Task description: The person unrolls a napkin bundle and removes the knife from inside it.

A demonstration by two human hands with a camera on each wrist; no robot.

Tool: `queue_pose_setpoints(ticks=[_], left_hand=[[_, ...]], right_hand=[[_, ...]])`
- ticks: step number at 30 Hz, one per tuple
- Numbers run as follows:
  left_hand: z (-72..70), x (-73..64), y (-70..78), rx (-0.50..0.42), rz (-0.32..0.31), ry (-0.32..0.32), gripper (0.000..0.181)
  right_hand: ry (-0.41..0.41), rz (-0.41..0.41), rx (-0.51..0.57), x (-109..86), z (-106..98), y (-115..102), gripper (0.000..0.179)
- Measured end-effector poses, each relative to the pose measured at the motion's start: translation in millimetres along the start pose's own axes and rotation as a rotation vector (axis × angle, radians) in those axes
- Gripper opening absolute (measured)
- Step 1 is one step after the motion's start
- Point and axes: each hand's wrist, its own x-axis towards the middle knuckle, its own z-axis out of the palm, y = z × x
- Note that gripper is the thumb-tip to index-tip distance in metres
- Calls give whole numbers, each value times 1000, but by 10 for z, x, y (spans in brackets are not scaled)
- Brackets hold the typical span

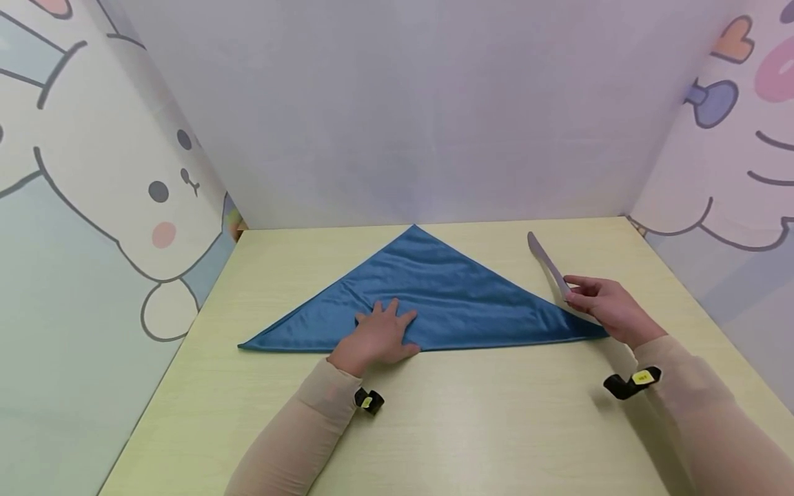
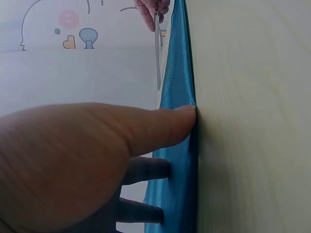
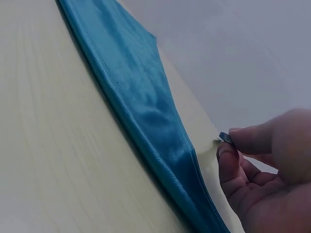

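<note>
A blue satin cloth (image 1: 446,296), folded into a triangle, lies on the table with its point toward the back wall. My left hand (image 1: 384,335) rests on its front part, fingers spread, the thumb along the front fold. In the left wrist view that thumb (image 2: 160,127) reaches the cloth's folded edge. Above the cloth's right corner, my right hand (image 1: 608,308) pinches one end of a silver table knife (image 1: 546,260) between thumb and fingers. The knife's other end points to the back left. Only the pinched knife end (image 3: 225,137) shows in the right wrist view.
The pale wooden table (image 1: 484,420) extends in front of the cloth and along both sides. A plain pale wall (image 1: 397,110) stands behind it. Cartoon-printed panels (image 1: 93,207) flank the left and right sides. Each wrist carries a small black device (image 1: 633,383).
</note>
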Motion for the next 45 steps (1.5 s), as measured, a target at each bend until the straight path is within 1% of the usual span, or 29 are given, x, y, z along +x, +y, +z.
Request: queue_pose_setpoints(ticks=[4,6,8,12,14,19,23,27,35,39,45], left_hand=[[9,9,-1,1,-2,-1,72],[12,13,-2,4,-5,-2,72],[14,15,-2,7,-8,-5,72],[16,15,-3,13,-10,-1,72],[17,10,-3,13,-9,2,72],[17,8,-1,7,-7,5,72],[22,13,-3,5,-2,9,72],[20,-3,-5,-8,5,16,72],[39,-7,5,-7,-1,14,72],[66,5,-10,-3,-4,7,72],[66,-1,-20,-7,3,17,71]], right_hand=[[-5,0,-32,11,-4,12,61],[-5,-3,-65,25,-6,21,59],[0,-16,-136,42,0,26,57],[23,-42,-328,85,29,25,54],[37,-55,-406,103,54,10,54],[68,-49,-535,129,88,-57,52],[95,-61,-629,136,99,-116,43],[100,-68,-660,135,114,-128,38],[79,-74,-652,129,99,-84,50],[76,-62,-635,144,82,-61,52],[105,-59,-620,160,80,-47,52]])
